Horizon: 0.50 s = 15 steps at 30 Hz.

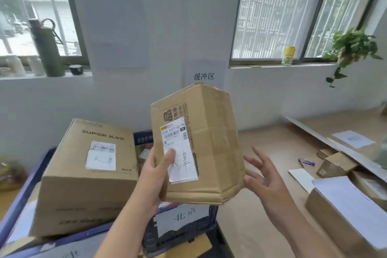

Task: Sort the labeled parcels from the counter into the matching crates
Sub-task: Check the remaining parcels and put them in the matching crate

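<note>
While the left hand [156, 176] grips the parcel [206, 144], the right hand [265, 180] hovers open.

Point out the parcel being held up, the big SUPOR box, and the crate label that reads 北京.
held parcel [209, 142]: head view, bare cardboard front.
SUPOR box [83, 192]: head view, front side face.
北京 label [184, 214]: head view, on the handwritten characters.
</note>
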Available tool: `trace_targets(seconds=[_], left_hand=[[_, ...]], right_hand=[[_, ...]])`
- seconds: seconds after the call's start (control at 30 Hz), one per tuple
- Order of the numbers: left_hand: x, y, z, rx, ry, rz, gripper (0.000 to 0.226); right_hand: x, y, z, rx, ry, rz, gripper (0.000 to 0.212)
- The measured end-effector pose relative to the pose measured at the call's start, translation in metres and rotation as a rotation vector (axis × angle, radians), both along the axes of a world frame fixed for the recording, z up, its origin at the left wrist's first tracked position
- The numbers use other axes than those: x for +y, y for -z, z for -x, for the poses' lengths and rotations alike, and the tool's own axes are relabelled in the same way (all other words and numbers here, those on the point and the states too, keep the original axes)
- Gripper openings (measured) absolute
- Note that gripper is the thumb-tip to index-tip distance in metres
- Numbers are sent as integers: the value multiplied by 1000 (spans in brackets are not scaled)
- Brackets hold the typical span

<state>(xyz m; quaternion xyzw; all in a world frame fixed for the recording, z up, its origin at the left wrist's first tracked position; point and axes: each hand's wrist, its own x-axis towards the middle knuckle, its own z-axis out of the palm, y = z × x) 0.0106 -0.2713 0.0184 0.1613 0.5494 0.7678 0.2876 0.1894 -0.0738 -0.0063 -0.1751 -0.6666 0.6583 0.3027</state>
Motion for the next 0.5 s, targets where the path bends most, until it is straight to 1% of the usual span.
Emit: trace_targets(seconds=[0.03, 0.1, 0.17, 0.23, 0.33, 0.43, 0.5], left_hand=[[-4, -9, -6, 79, -41, 18, 50], [-11, -21, -16, 228, -114, 63, 49], [-13, -30, -26, 334, -165, 100, 43], [-16, -37, -32, 379, -191, 124, 43], [-18, -42, -40, 446, -198, 172, 46], [-21, -47, -52, 493, -187, 175, 44], [-26, -48, -60, 509, -187, 192, 44]], right_hand=[[-4, -4, 1, 2, 51, -95, 63], [-16, -13, 5, -5, -27, -178, 53], [-28, -21, 7, 13, -103, -147, 47], [-35, -28, 7, 40, -140, -98, 45], [-37, -30, 2, 37, -196, -25, 49], [-38, -24, -4, 58, -170, 27, 63], [-39, -20, -7, 66, -178, 45, 65]])
